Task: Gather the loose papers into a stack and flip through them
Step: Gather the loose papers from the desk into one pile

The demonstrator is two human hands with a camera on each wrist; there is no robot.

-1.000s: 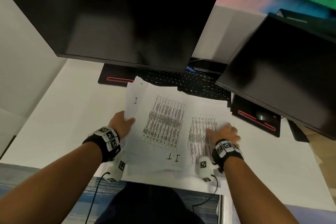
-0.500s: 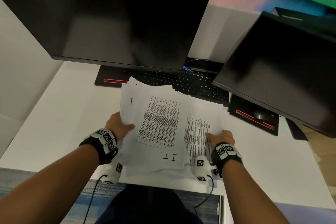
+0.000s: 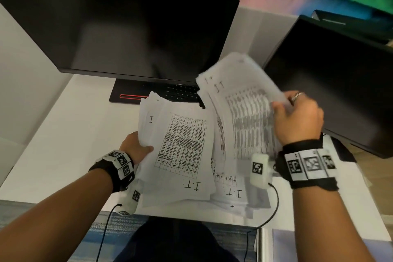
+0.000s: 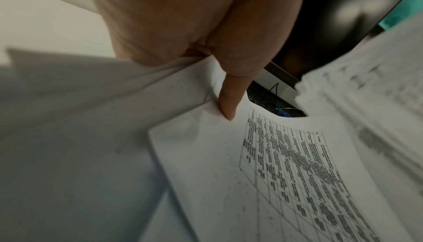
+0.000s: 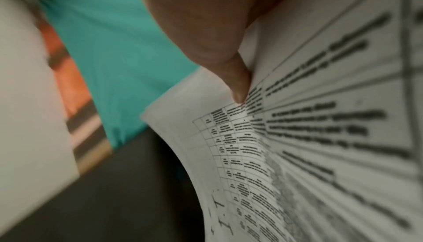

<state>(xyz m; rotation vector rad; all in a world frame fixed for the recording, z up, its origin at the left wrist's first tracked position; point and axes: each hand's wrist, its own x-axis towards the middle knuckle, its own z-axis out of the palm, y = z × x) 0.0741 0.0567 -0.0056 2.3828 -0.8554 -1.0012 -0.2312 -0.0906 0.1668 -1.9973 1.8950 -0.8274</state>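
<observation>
White printed sheets with dense tables lie in two bundles. My left hand (image 3: 136, 147) grips the left edge of one bundle of papers (image 3: 180, 151), thumb on top; the left wrist view shows that thumb (image 4: 228, 101) pressing the top sheet (image 4: 286, 173). My right hand (image 3: 297, 117), wearing a ring, pinches a second bundle (image 3: 240, 100) raised and tilted above the desk, its sheets fanned and motion-blurred. In the right wrist view my thumb (image 5: 238, 83) lies on that bundle's printed face (image 5: 297, 155). More sheets (image 3: 231, 195) lie flat on the desk beneath.
A large dark monitor (image 3: 127, 27) stands ahead and a second monitor (image 3: 340, 81) at the right, close behind the raised bundle. A black keyboard (image 3: 180, 92) lies under the first monitor. The white desk (image 3: 74, 134) extends left. Cables hang from both wrists.
My right hand was pressing flat on the sheets at the right; now it has lifted a bundle of them up and toward the right monitor. My left hand keeps its hold on the left bundle.
</observation>
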